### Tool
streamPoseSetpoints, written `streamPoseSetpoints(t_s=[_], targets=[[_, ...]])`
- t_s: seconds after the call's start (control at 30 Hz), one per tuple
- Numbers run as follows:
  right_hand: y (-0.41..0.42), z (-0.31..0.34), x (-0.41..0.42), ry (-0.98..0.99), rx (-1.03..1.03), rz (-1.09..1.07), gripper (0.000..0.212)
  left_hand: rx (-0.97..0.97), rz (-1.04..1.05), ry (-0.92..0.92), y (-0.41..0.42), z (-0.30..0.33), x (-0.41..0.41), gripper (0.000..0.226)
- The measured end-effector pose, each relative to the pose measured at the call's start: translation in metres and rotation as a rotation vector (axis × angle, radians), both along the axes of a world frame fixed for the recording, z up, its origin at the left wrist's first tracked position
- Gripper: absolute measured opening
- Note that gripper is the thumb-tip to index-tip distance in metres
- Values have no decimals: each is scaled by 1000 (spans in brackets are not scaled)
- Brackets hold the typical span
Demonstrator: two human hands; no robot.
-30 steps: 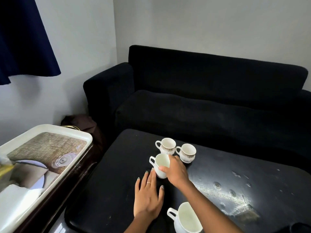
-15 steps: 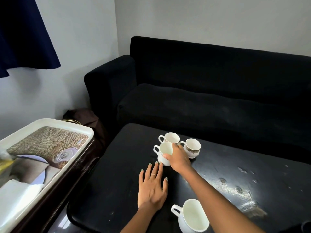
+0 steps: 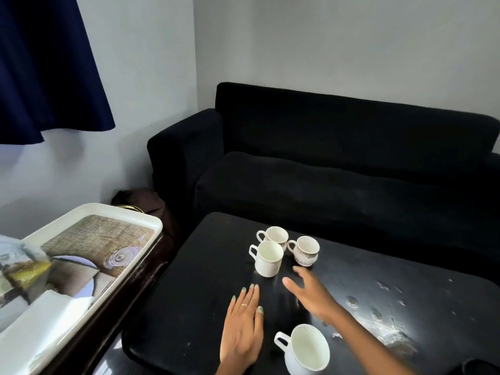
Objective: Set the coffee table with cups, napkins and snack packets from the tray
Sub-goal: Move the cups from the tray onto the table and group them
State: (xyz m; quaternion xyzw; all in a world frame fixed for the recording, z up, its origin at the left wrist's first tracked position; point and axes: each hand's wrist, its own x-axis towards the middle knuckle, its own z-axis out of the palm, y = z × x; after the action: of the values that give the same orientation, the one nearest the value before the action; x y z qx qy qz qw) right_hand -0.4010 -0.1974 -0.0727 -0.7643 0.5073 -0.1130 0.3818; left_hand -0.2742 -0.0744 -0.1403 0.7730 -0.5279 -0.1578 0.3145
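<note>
Three white cups stand close together on the black coffee table [image 3: 189, 307]: a plain cup [image 3: 267, 258] in front, a patterned cup [image 3: 274, 236] behind it and a second patterned cup [image 3: 304, 251] to the right. A larger white cup [image 3: 307, 349] stands near the table's front edge. My left hand [image 3: 242, 328] lies flat on the table, fingers together. My right hand [image 3: 311, 293] hovers just right of the plain cup, fingers spread, holding nothing. The white tray [image 3: 108, 212] at the left holds a snack packet [image 3: 21, 272] and a white napkin [image 3: 40, 320].
A black sofa [image 3: 338, 171] stands behind the table. A dark bag [image 3: 143, 198] lies on the floor between tray and sofa. A navy curtain [image 3: 46, 66] hangs at the upper left. The tray rests on a dark wooden stand [image 3: 127, 293].
My right hand has let go of the plain cup and drawn back toward me. The cup now stands free by the other two. My left hand stays flat.
</note>
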Motion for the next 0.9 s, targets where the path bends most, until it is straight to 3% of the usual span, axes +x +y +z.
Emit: streamPoseSetpoints(t_s=[0.1,0.17,0.47,0.6,0.9], targets=[[25,2,-16,-67,-30,-37,48,19,59,71,19,1,-11,52],[44,3,-26,-101,-45,-56,47,80,93,106,31,2,-23,56],[117,14,-56,33,-124,-65,92,244,-43,189,87,15,-80,65],[137,11,-62,92,-107,-76,92,269,-102,187,98,22,-88,70],[162,-4,-59,-169,-36,-286,89,317,-195,104,103,25,-94,74]])
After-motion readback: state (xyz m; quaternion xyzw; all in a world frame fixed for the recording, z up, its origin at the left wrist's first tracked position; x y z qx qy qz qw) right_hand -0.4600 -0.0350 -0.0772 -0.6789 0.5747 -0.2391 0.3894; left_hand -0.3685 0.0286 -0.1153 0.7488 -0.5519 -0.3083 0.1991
